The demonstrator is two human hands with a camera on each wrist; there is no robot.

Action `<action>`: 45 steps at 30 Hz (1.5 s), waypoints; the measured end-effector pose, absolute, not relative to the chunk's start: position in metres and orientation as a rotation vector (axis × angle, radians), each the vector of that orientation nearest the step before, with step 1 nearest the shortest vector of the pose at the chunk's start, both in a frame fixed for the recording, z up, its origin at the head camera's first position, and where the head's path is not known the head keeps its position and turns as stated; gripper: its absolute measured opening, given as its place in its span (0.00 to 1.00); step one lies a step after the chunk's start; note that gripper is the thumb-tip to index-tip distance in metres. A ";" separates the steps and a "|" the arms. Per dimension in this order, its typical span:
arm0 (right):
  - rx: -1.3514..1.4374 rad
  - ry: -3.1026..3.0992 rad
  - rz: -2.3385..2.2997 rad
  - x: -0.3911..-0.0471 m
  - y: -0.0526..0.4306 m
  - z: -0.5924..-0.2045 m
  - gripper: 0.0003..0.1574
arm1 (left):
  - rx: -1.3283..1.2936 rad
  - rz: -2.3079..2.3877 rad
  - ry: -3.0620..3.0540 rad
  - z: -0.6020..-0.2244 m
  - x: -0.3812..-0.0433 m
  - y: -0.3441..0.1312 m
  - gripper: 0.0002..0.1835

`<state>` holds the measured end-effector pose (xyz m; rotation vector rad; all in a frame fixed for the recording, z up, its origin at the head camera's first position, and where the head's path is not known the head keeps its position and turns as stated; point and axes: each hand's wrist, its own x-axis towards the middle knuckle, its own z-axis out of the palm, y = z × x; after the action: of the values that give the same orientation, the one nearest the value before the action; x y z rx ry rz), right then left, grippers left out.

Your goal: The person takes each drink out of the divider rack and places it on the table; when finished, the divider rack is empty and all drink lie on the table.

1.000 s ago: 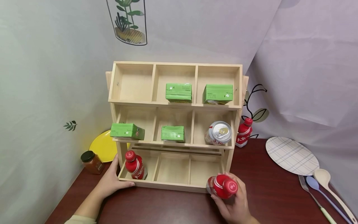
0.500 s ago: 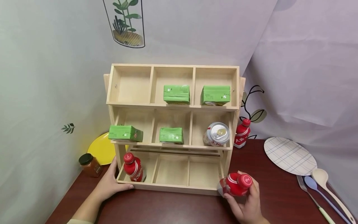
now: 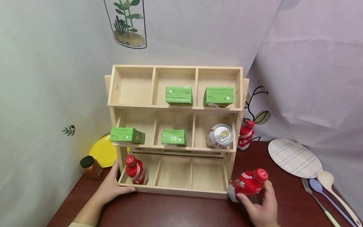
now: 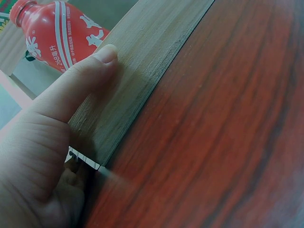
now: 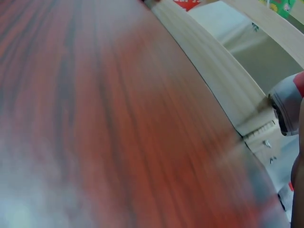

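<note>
In the head view, my right hand (image 3: pixel 263 205) holds a red-capped plastic bottle (image 3: pixel 249 183) between thumb and fingers. The bottle is tilted, its pale base towards the right front corner of the wooden shelf rack (image 3: pixel 175 190). The right wrist view shows only its base (image 5: pixel 287 107) at the edge. My left hand (image 3: pixel 109 186) grips the rack's left front corner. In the left wrist view, the thumb (image 4: pixel 78 83) lies along the front board (image 4: pixel 142 71). Another red bottle (image 3: pixel 136 170) stands in the bottom-left compartment, just behind that hand.
Green cartons (image 3: pixel 178 95) and a silver can (image 3: pixel 221 136) sit on the upper tiers. A third red bottle (image 3: pixel 245 135) stands behind the rack's right side. To the right lie a checked placemat (image 3: pixel 295 157), a fork (image 3: pixel 314 195) and spoons (image 3: pixel 325 180). Left are a jar (image 3: pixel 92 168) and yellow plate (image 3: pixel 103 151).
My right hand has carried the bottle rightward, from in front of the bottom-right compartment to beside the rack's corner, and the bottle leans more. My left hand has kept its place on the rack.
</note>
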<state>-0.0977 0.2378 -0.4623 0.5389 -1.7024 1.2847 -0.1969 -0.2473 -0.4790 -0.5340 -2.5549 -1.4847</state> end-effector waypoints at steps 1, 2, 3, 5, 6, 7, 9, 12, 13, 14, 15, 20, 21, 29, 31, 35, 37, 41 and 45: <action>0.540 -1.691 1.283 -0.098 0.240 -0.463 0.48 | -0.538 -1.490 -2.549 -0.475 -0.195 -0.245 0.71; 0.545 -1.680 1.292 -0.099 0.243 -0.464 0.47 | -0.541 -1.492 -2.549 -0.474 -0.194 -0.244 0.71; 0.553 -1.665 1.302 -0.100 0.245 -0.465 0.48 | -0.542 -1.490 -2.552 -0.472 -0.194 -0.243 0.71; 0.565 -1.651 1.311 -0.100 0.250 -0.467 0.49 | -0.546 -1.489 -2.555 -0.471 -0.194 -0.242 0.71; 0.573 -1.644 1.314 -0.101 0.252 -0.468 0.50 | -0.548 -1.485 -2.556 -0.472 -0.193 -0.242 0.71; 0.574 -1.643 1.316 -0.101 0.254 -0.468 0.50 | -0.548 -1.488 -2.561 -0.472 -0.194 -0.241 0.71; 0.565 -1.651 1.313 -0.101 0.258 -0.471 0.51 | -0.543 -1.484 -2.572 -0.475 -0.194 -0.242 0.71; 0.497 -1.708 1.285 -0.101 0.263 -0.475 0.54 | -0.527 -1.474 -2.583 -0.484 -0.197 -0.245 0.72; 0.442 -1.748 1.269 -0.101 0.265 -0.478 0.56 | -0.519 -1.475 -2.586 -0.488 -0.198 -0.247 0.72; 0.379 -1.787 1.266 -0.102 0.267 -0.480 0.59 | -0.512 -1.470 -2.588 -0.492 -0.200 -0.248 0.73; 0.309 -1.832 1.260 -0.103 0.269 -0.482 0.63 | -0.507 -1.466 -2.590 -0.495 -0.203 -0.250 0.73; 0.070 -1.977 1.190 -0.108 0.281 -0.493 0.67 | -0.493 -1.450 -2.607 -0.508 -0.211 -0.258 0.74; 0.067 -1.980 1.171 -0.110 0.284 -0.494 0.64 | -0.496 -1.454 -2.605 -0.508 -0.211 -0.258 0.74; -0.025 -2.001 1.189 -0.118 0.296 -0.502 0.55 | -0.518 -1.452 -2.588 -0.505 -0.210 -0.260 0.74; -0.077 -2.029 1.182 -0.119 0.297 -0.501 0.55 | -0.516 -1.443 -2.591 -0.503 -0.209 -0.260 0.74; -0.200 -2.094 1.222 -0.120 0.299 -0.495 0.53 | -0.513 -1.448 -2.593 -0.503 -0.209 -0.261 0.74; -0.258 -2.126 1.257 -0.121 0.300 -0.492 0.52 | -0.511 -1.448 -2.594 -0.504 -0.209 -0.261 0.74; -0.313 -2.172 1.298 -0.123 0.304 -0.490 0.49 | -0.514 -1.445 -2.594 -0.505 -0.210 -0.262 0.73; -0.326 -2.198 1.280 -0.126 0.308 -0.491 0.47 | -0.525 -1.443 -2.590 -0.505 -0.211 -0.262 0.73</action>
<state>-0.1265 0.3079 -0.4906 -0.3256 -2.1981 1.2800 -0.2105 -0.2619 -0.5053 -0.5247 -2.5901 -1.4434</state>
